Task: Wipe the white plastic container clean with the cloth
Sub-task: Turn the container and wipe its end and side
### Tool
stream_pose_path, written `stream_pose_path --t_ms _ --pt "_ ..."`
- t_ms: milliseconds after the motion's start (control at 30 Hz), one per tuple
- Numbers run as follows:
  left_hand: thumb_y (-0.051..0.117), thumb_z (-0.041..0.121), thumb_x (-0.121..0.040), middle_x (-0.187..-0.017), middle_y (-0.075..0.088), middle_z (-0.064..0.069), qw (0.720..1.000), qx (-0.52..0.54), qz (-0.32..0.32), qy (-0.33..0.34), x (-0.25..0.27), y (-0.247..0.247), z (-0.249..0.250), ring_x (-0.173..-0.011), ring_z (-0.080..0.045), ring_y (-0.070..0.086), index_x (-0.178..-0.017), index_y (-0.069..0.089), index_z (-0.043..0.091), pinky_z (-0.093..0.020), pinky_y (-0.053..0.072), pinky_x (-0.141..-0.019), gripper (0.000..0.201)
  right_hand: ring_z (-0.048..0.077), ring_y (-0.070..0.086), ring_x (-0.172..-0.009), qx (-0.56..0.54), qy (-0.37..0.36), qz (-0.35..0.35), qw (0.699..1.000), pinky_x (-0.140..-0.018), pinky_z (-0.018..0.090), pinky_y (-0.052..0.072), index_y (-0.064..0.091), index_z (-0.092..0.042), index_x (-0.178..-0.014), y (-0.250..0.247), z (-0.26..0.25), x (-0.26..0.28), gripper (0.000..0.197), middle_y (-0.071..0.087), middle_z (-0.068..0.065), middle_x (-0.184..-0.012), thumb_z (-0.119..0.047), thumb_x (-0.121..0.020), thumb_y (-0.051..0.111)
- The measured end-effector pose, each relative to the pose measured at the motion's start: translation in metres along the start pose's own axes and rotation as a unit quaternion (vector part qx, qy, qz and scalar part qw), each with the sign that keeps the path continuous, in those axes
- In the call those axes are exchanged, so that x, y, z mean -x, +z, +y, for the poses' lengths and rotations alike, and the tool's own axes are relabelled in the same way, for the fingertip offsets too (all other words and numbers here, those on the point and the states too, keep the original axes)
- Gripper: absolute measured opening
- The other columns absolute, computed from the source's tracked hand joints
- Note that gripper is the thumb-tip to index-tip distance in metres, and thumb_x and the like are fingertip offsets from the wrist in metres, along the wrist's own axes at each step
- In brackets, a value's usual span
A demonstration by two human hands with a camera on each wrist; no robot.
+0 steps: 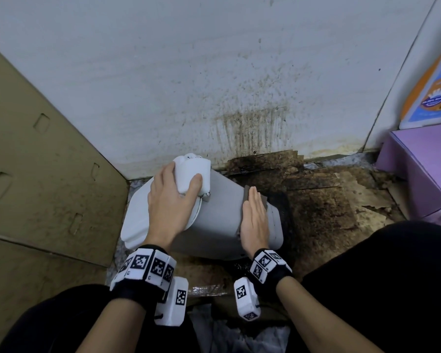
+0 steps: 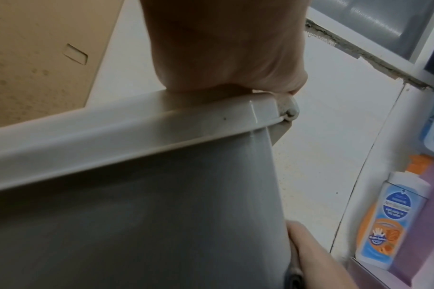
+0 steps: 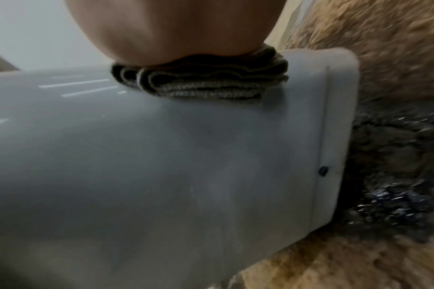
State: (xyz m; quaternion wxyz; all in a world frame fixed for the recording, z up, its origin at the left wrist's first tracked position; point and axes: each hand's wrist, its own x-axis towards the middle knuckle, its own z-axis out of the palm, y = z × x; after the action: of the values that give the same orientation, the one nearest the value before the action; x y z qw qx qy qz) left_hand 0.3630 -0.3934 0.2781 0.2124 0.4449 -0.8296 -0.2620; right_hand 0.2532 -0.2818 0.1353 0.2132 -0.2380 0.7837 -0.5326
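The white plastic container (image 1: 219,207) lies tilted on its side on the floor, lid end to the left. My left hand (image 1: 178,182) grips the white hinge block at the lid's top edge, fingers and thumb curled round it. My right hand (image 1: 253,207) lies flat with straight fingers and presses a folded dark cloth (image 1: 246,193) against the container's upper side, near the base end. In the right wrist view the cloth (image 3: 201,80) sits squashed between my palm (image 3: 173,25) and the container's grey wall (image 3: 161,166). In the left wrist view my left hand (image 2: 223,48) rests on the lid rim (image 2: 136,125).
A brown cardboard box (image 1: 36,161) stands close on the left. The white wall (image 1: 239,85) behind is streaked with brown stains. Dirty, soaked cardboard (image 1: 323,200) covers the floor to the right. A purple box (image 1: 423,169) and a blue-and-orange bottle (image 1: 438,93) stand at the far right.
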Motion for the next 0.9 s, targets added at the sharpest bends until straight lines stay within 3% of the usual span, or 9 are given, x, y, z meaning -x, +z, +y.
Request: stream_pose_path --t_ms 133,267,433,600,733,900 --pt "0.030 0.074 -0.077 -0.154 0.039 -0.003 1.000 0.000 -0.004 0.003 0.002 0.000 0.001 -0.140 -0.024 0.035 -0.152 0.036 0.019 -0.045 0.028 -0.115 0.093 -0.004 0.001 -0.150 0.005 -0.028 -0.017 0.999 -0.126 0.027 0.000 0.011 -0.020 -0.160 0.007 -0.034 0.006 0.066 0.006 -0.009 -0.168 -0.043 -0.098 0.011" --pt "0.030 0.074 -0.077 -0.155 0.039 -0.004 1.000 -0.001 -0.008 0.007 0.005 0.001 0.000 -0.142 -0.025 0.035 -0.153 0.036 0.017 -0.046 0.027 -0.116 0.095 -0.002 -0.003 -0.152 -0.012 -0.112 -0.058 0.992 -0.125 0.025 -0.001 0.008 -0.022 -0.160 0.017 -0.073 0.010 0.061 0.004 -0.010 -0.167 -0.041 -0.102 0.010" --pt "0.031 0.074 -0.078 -0.155 0.039 -0.003 1.000 0.003 -0.008 0.010 0.006 -0.002 -0.004 -0.141 -0.023 0.035 -0.153 0.036 0.018 -0.046 0.028 -0.117 0.093 0.001 0.005 -0.153 0.027 -0.203 -0.047 0.978 -0.126 0.030 0.008 0.012 -0.018 -0.160 0.012 -0.052 0.010 0.057 0.010 -0.008 -0.168 -0.037 -0.106 0.012" --pt "0.033 0.073 -0.080 -0.154 0.039 -0.001 1.000 0.018 -0.007 0.008 0.004 -0.006 -0.010 -0.140 -0.021 0.036 -0.152 0.036 0.020 -0.048 0.029 -0.117 0.090 -0.003 0.005 -0.152 0.044 -0.145 -0.042 0.988 -0.126 0.031 0.009 0.013 -0.020 -0.160 -0.002 0.003 -0.002 0.058 0.010 -0.011 -0.168 -0.040 -0.106 0.012" --pt "0.033 0.074 -0.079 -0.154 0.038 0.000 1.000 0.021 -0.016 0.012 0.003 -0.007 -0.010 -0.140 -0.019 0.034 -0.152 0.035 0.021 -0.046 0.029 -0.117 0.090 0.002 0.003 -0.153 0.054 -0.062 -0.038 0.996 -0.127 0.031 0.003 0.011 -0.019 -0.160 -0.018 0.050 -0.009 0.060 0.006 -0.010 -0.166 -0.039 -0.103 0.012" --pt "0.032 0.075 -0.079 -0.154 0.037 0.001 1.000 0.018 -0.018 0.013 0.002 -0.006 -0.009 -0.141 -0.019 0.033 -0.152 0.035 0.021 -0.045 0.027 -0.118 0.091 -0.004 0.000 -0.147 0.065 -0.007 -0.026 0.998 -0.126 0.033 0.002 0.014 -0.016 -0.160 -0.020 0.064 -0.009 0.061 0.008 -0.004 -0.168 -0.034 -0.102 0.014"
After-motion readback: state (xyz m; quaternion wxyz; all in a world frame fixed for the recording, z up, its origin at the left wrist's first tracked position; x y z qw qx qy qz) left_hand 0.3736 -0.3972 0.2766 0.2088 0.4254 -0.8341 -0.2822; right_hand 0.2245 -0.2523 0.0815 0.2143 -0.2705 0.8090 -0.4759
